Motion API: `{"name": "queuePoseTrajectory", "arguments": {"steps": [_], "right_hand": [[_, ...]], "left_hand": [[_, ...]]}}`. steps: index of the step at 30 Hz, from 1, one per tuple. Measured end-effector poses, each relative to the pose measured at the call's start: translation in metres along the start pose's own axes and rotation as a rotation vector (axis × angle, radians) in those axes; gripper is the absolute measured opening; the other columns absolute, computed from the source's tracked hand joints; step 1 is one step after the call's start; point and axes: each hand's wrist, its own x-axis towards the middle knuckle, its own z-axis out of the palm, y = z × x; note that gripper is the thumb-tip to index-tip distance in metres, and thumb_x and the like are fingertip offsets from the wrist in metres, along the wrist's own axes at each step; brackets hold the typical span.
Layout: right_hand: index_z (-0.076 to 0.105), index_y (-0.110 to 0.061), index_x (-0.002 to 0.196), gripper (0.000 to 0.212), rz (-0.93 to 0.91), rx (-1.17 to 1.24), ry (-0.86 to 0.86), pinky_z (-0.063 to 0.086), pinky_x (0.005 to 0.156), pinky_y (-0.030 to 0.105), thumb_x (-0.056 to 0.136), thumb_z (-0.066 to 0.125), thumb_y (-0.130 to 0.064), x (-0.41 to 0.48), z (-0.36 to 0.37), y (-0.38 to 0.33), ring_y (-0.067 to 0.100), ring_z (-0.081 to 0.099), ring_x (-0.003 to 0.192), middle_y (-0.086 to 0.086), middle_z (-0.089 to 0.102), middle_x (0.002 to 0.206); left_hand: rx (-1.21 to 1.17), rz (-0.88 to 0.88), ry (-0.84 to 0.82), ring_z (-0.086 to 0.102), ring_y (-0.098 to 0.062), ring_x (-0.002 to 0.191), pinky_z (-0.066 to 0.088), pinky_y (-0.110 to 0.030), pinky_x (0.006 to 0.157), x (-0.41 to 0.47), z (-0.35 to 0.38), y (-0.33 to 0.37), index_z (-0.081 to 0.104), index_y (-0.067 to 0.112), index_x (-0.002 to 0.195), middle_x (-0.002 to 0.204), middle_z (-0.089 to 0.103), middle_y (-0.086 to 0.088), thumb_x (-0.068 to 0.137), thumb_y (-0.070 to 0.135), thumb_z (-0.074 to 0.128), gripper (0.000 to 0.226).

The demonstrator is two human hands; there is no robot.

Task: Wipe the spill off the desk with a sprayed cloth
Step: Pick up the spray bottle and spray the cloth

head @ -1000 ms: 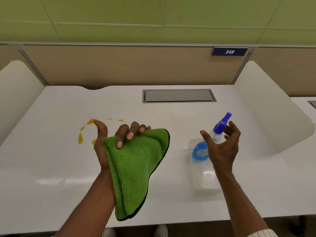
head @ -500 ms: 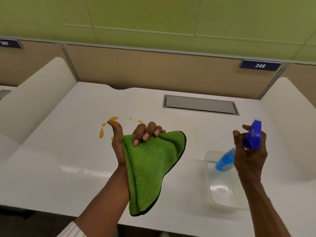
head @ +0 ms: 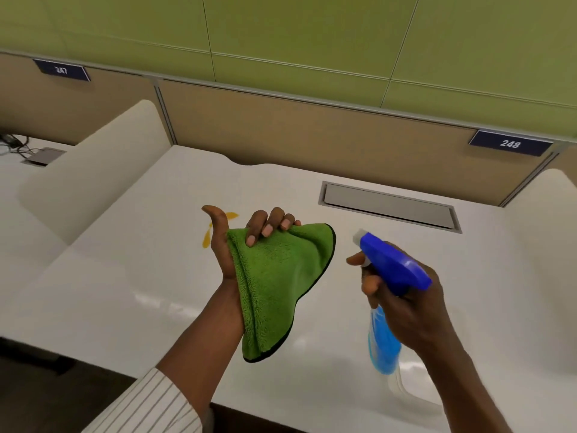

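My left hand (head: 232, 245) holds a green cloth (head: 278, 285) up above the white desk (head: 125, 276), with the cloth hanging down from my fingers. Behind that hand, orange spill marks (head: 207, 237) lie on the desk, partly hidden by my thumb. My right hand (head: 406, 304) grips a spray bottle (head: 390, 270) with a blue trigger head and blue liquid. Its nozzle points left at the cloth, a short gap away.
A grey cable hatch (head: 388, 206) is set into the desk at the back right. White side dividers (head: 93, 170) stand at both ends. A clear plastic container (head: 406, 389) sits on the desk under my right hand, mostly hidden. A neighbouring desk with cables (head: 15, 145) lies far left.
My right hand closed on the spray bottle, lifted it off the clear container and turned its nozzle toward the cloth. The view swung left. The cloth stayed held up.
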Motion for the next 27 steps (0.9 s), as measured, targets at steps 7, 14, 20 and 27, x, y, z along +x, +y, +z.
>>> {"name": "queuePoseTrajectory", "arguments": {"steps": [7,14,20,27], "right_hand": [[0.070,-0.032,0.096,0.025,0.117,0.015,-0.222,0.053,0.061,0.056,0.078,0.073,-0.050,0.001,0.047,-0.003,0.035,0.062,0.067,0.005,0.068,0.091],[0.071,-0.045,0.086,0.034,0.123,-0.056,-0.265,0.056,0.065,0.050,0.079,0.065,-0.078,0.010,0.058,-0.007,0.023,0.062,0.067,0.002,0.065,0.095],[0.068,-0.057,0.088,0.030,0.146,-0.073,-0.217,0.057,0.067,0.056,0.077,0.060,-0.084,0.014,0.052,-0.005,0.021,0.064,0.068,0.006,0.068,0.094],[0.069,-0.054,0.087,0.011,0.151,-0.062,-0.278,0.053,0.062,0.038,0.080,0.073,-0.062,0.004,0.051,-0.006,0.015,0.062,0.066,0.003,0.067,0.093]], "left_hand": [[-0.008,0.037,0.021,0.049,-0.026,0.087,0.032,-0.039,0.110,0.000,-0.013,0.020,0.032,0.020,0.053,0.069,0.046,-0.003,0.085,0.101,0.030,0.087],[-0.014,0.059,0.028,0.049,-0.027,0.086,0.033,-0.039,0.109,-0.002,-0.020,0.026,0.033,0.020,0.053,0.070,0.047,-0.004,0.084,0.100,0.033,0.087],[-0.032,0.043,0.008,0.049,-0.027,0.087,0.017,-0.043,0.117,-0.002,-0.024,0.030,0.034,0.020,0.053,0.070,0.046,-0.003,0.084,0.100,0.033,0.086],[-0.027,0.042,0.006,0.049,-0.026,0.087,0.029,-0.040,0.113,-0.003,-0.025,0.031,0.033,0.020,0.053,0.070,0.047,-0.003,0.086,0.100,0.027,0.087]]}}
